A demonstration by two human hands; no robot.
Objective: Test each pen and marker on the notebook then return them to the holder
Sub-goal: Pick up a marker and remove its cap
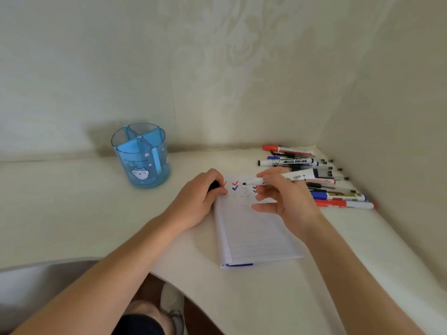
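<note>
My left hand (200, 197) curls around a black cap (213, 185) and rests on the top left corner of the open notebook (254, 233), with the blue holder (142, 163) standing upright on the desk (72, 213) well off to its left. My right hand (287, 201) pinches an uncapped marker (290, 177) between thumb and fingers, its black tip pointing left over the red, blue and black ticks (235, 186) at the top of the page. Right of the notebook, the other pens and markers (321, 165) lie in a loose pile in the corner.
</note>
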